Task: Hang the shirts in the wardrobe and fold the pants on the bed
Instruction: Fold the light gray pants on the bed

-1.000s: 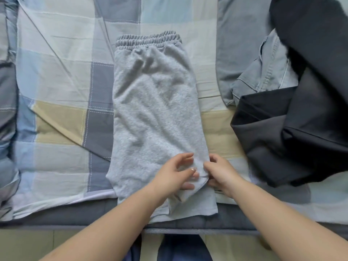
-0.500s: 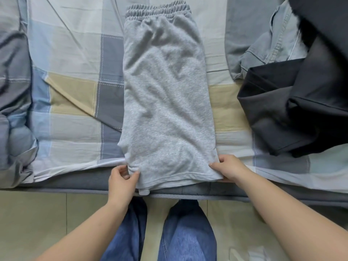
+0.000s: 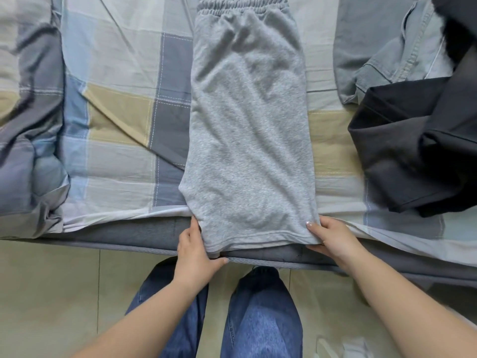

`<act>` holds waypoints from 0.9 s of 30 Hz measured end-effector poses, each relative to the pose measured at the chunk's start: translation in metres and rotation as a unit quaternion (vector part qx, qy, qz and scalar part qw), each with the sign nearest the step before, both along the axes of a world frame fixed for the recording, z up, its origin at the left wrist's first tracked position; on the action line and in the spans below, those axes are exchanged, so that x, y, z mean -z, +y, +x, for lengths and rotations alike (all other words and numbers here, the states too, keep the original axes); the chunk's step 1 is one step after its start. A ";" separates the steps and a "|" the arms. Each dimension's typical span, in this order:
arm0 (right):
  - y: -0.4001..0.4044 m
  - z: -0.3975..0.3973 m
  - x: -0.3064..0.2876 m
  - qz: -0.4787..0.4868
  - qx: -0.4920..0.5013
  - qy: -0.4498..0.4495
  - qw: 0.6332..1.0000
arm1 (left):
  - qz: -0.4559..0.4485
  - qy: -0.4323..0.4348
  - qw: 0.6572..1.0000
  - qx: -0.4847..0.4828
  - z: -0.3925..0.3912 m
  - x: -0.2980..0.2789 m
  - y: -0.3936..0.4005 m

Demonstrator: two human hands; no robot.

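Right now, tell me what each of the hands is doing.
Left hand: grips the near left corner of the grey sweatpants.
Right hand: grips the near right corner of the same sweatpants.

The gray pants hide the fingers of both hands under their near corners. Far from the grip, the top edge cuts off the waistband and the black pants.
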State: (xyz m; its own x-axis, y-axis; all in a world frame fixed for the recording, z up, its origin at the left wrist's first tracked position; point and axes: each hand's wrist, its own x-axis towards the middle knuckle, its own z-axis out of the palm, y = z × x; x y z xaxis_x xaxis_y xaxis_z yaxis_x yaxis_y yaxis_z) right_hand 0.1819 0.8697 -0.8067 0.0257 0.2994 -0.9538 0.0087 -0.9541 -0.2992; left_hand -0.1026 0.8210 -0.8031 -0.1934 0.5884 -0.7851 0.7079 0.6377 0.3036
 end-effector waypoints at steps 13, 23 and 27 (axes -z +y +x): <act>-0.003 -0.008 0.000 0.071 -0.165 -0.086 0.980 | 0.048 -0.107 0.883 -0.455 -0.018 0.008 -0.001; -0.009 -0.025 0.001 0.161 -0.205 -0.228 0.938 | -0.005 -0.202 0.839 -0.506 -0.026 -0.009 0.009; -0.014 -0.021 0.004 0.121 -0.187 -0.186 0.957 | -0.062 -0.231 0.816 -0.526 -0.037 -0.007 0.016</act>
State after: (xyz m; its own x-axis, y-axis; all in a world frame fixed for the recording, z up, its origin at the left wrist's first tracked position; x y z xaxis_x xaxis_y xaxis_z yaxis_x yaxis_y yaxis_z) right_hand 0.1605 0.8560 -0.8111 0.1976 0.5648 -0.8013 0.4839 -0.7670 -0.4213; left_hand -0.1393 0.8369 -0.7964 -0.2068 0.1982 -0.9581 -0.4224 0.8652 0.2702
